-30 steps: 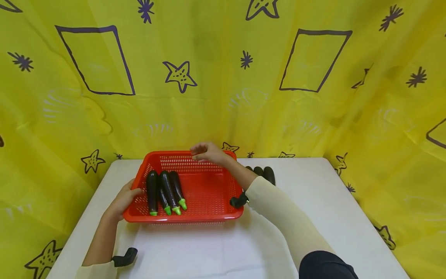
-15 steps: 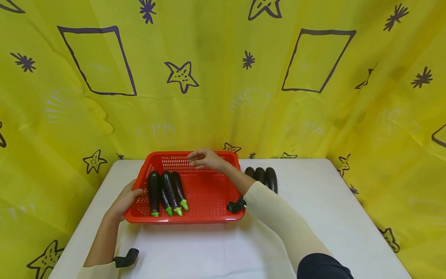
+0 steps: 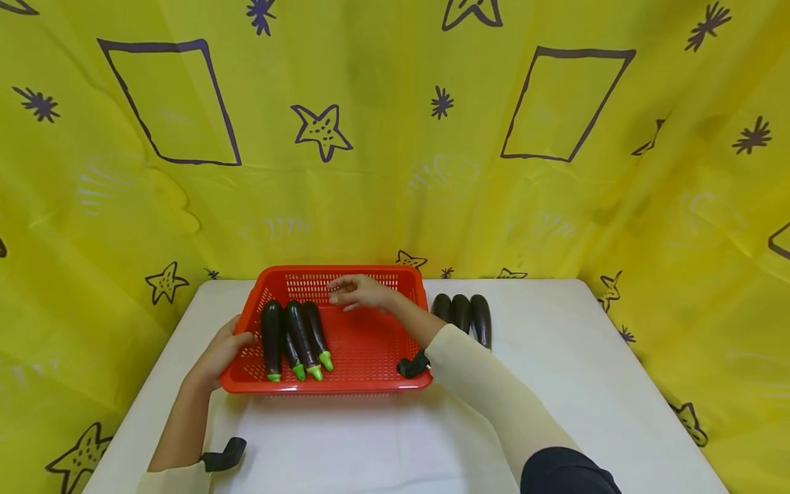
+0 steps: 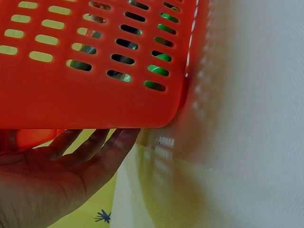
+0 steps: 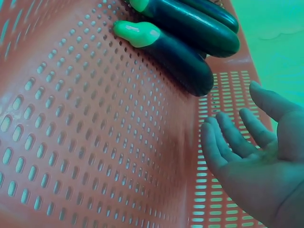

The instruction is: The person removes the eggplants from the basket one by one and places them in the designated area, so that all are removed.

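Note:
A red plastic basket [image 3: 364, 350] with slotted walls stands on the white table. Several dark eggplants [image 3: 299, 336] with green stem ends lie side by side in its left part. My left hand [image 3: 217, 353] holds the basket's left edge, thumb over the rim; the left wrist view shows its fingers under the edge. Over the back middle of the basket is my right hand [image 3: 364, 292], its fingers loosely bent and parted. It holds nothing in the right wrist view, where the nearest eggplant [image 5: 183, 61] lies a short way from the fingertips.
Three more eggplants [image 3: 461, 312] lie on the white table [image 3: 555, 370] just right of the basket, partly behind the right forearm. A yellow curtain [image 3: 370, 206] with dark star drawings hangs around the back and sides. Each wrist wears a black strap mount [image 3: 225, 455].
My right hand has moved slightly left and down over the basket. More of the eggplants on the right now shows beside the forearm. The left hand has stayed at the rim.

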### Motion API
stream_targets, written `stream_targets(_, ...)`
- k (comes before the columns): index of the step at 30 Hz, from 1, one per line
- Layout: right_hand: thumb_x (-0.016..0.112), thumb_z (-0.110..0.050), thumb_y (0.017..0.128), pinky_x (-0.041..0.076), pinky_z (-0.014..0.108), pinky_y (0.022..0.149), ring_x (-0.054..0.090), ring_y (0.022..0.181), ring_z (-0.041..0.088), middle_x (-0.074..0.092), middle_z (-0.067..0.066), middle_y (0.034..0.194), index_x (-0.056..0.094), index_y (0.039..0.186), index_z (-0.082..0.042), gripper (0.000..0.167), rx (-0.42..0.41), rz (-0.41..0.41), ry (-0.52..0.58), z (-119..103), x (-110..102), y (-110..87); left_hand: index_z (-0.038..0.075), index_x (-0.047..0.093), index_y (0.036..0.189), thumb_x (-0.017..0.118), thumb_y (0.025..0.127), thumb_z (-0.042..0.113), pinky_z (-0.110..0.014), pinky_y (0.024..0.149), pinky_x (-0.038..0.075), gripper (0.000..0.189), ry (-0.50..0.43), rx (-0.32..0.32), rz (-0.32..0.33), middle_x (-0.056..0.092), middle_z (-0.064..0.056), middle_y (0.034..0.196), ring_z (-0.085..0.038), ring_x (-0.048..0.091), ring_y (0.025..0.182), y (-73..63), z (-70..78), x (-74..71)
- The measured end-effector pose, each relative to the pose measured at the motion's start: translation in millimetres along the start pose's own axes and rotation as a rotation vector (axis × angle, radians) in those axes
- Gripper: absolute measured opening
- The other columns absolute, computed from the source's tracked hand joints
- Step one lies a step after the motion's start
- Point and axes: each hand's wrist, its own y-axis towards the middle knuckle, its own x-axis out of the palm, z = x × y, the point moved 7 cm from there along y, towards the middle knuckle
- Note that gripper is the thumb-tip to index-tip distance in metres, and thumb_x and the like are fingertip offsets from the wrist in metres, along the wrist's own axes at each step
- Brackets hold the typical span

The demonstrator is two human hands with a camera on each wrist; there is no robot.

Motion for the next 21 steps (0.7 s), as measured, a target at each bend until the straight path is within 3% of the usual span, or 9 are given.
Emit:
stream_targets(12, 0.055, 0.002, 0.105, 0.051, 0.044, 0.108, 0.05, 0.14, 0.038, 0.039, 0.023, 0.162, 0.04, 0.156, 0.005, 0.053, 0.038, -0.132, -0.027, 6, 16, 2.4, -0.01, 0.023, 0.153, 0.042, 0.103, 0.002, -0.047, 0.087, 0.062, 0.055, 0.013, -0.003, 0.003, 0.044, -0.034, 0.141, -0.026, 0.064, 0.109, -1.4, 1.5, 0.2)
stream_targets(21, 0.054, 0.003, 0.105, 0.045, 0.048, 0.113, 0.039, 0.148, 0.04, 0.027, 0.019, 0.169, 0.03, 0.163, -0.001, 0.063, 0.062, -0.207, -0.021, 15, 27, 5.9, -0.01, 0.023, 0.155, 0.041, 0.103, 0.001, -0.044, 0.088, 0.061, 0.056, -0.001, 0.005, 0.005, 0.045, -0.033, 0.142, -0.024, 0.063, 0.108, -0.5, 2.3, 0.8)
